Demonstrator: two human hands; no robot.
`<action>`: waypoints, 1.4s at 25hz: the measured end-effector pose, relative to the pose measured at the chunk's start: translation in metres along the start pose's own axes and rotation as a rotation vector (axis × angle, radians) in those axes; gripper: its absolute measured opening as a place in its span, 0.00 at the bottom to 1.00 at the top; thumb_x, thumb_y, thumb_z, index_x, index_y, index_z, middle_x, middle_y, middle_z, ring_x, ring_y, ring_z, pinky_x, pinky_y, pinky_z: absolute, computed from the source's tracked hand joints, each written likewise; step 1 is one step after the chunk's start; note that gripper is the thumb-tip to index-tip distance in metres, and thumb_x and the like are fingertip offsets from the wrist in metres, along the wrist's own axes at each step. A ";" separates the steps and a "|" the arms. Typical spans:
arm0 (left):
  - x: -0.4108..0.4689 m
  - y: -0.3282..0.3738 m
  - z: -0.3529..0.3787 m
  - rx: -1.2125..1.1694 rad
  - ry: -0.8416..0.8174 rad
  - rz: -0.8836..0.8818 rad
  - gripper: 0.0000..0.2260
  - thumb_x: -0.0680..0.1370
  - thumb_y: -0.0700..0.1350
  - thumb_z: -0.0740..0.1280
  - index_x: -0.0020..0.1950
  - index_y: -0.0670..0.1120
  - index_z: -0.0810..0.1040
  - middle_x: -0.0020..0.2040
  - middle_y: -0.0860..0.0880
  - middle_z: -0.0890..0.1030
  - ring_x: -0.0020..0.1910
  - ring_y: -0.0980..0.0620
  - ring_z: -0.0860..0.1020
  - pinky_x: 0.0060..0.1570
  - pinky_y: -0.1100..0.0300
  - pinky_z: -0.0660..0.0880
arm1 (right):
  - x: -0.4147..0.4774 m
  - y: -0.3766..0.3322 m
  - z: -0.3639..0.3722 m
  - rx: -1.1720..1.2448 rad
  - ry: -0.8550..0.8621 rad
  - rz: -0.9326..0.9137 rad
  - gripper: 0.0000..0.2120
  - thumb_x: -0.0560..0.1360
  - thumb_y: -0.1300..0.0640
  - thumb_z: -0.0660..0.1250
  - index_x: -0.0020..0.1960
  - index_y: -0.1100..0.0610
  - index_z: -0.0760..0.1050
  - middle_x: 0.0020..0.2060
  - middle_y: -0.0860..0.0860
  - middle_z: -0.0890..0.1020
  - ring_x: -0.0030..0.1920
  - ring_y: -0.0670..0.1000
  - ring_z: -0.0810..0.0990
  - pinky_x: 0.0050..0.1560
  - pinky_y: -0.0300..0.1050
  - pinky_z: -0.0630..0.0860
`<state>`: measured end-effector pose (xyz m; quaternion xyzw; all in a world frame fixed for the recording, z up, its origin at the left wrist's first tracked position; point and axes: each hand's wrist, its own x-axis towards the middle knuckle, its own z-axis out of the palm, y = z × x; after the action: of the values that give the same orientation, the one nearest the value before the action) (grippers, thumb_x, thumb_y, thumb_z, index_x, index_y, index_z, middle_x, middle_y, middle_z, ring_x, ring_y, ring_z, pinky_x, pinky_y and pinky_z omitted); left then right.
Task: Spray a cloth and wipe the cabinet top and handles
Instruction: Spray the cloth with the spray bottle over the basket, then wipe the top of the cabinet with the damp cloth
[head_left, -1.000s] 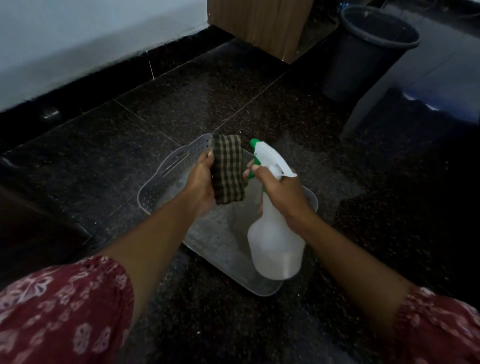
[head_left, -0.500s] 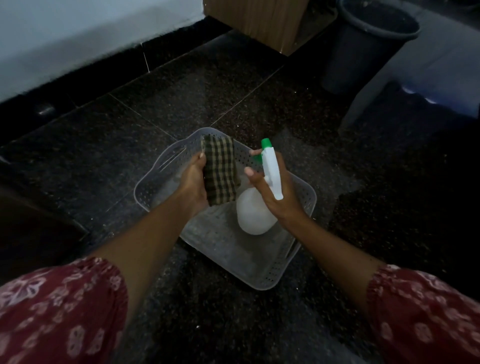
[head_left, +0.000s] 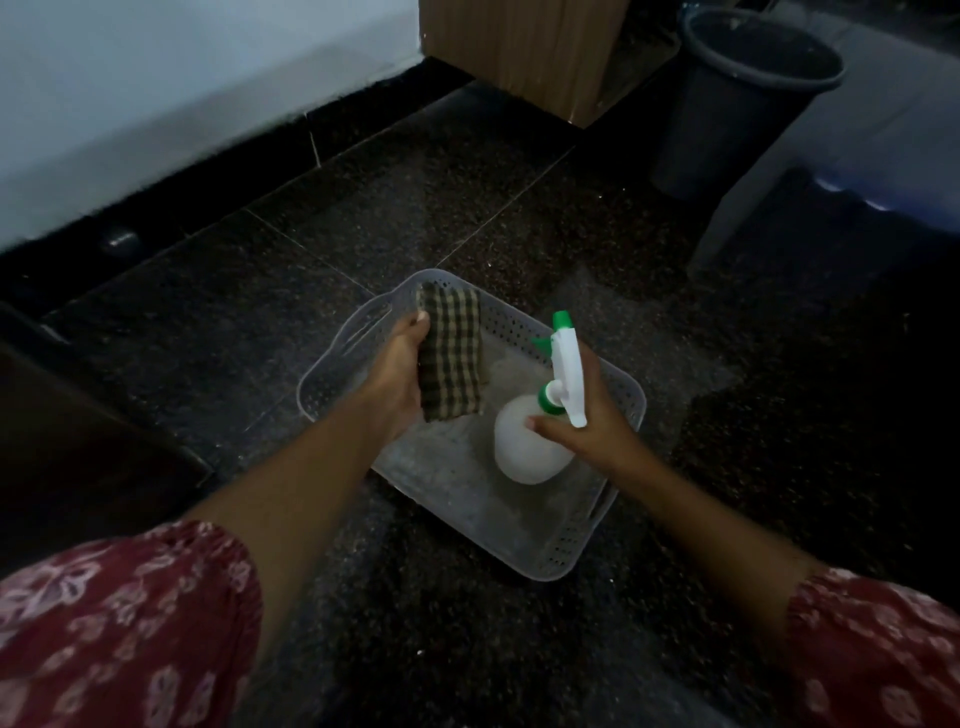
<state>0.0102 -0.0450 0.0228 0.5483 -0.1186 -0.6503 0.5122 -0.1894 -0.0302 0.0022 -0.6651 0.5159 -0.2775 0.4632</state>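
Dim light, view down onto a dark speckled stone floor (head_left: 467, 208). We see the left hand (head_left: 397, 376) clenched on a folded green-and-tan checked cloth (head_left: 451, 356), thumb at its upper edge, the cloth held upright over the far left part of a pale perforated plastic basket (head_left: 618, 525) that sits on the floor. The right hand (head_left: 597, 421) grasps a white plastic spray bottle with a green nozzle and collar (head_left: 530, 441); the fingers wrap the neck and trigger head, thumb laid across the shoulder of the bottle. The bottle's rounded body is low inside the basket; whether it touches the basket floor we cannot tell. The nozzle points away from us, not at the cloth, and cloth and bottle are near each other but apart. Both forearms come out of red floral sleeves (head_left: 119, 623). Beyond the basket stand a wooden cabinet corner (head_left: 519, 47) against a white wall (head_left: 156, 104), and to its right a dark grey plastic bin (head_left: 737, 104).
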 end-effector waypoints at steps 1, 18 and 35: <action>-0.005 0.006 0.001 0.024 0.003 0.020 0.17 0.81 0.49 0.55 0.69 0.47 0.68 0.63 0.43 0.76 0.54 0.45 0.78 0.50 0.47 0.76 | -0.003 -0.003 -0.009 -0.011 -0.024 0.055 0.43 0.68 0.70 0.70 0.73 0.54 0.48 0.71 0.51 0.58 0.70 0.49 0.60 0.65 0.38 0.66; -0.253 0.167 -0.001 0.104 -0.054 0.243 0.16 0.82 0.42 0.52 0.69 0.41 0.67 0.67 0.39 0.74 0.62 0.42 0.75 0.52 0.50 0.73 | -0.072 -0.319 0.035 0.874 -0.337 0.281 0.19 0.79 0.49 0.57 0.61 0.62 0.73 0.53 0.56 0.80 0.49 0.53 0.80 0.48 0.47 0.78; -0.553 0.226 -0.239 0.124 0.669 0.622 0.15 0.79 0.42 0.62 0.63 0.35 0.74 0.36 0.48 0.75 0.30 0.56 0.71 0.20 0.72 0.68 | -0.224 -0.545 0.252 0.677 -0.887 0.115 0.04 0.75 0.62 0.63 0.46 0.61 0.76 0.37 0.57 0.82 0.33 0.52 0.82 0.29 0.41 0.80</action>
<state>0.2614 0.3919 0.4233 0.6963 -0.1443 -0.2445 0.6592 0.1877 0.2854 0.4128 -0.5031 0.1893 -0.0956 0.8378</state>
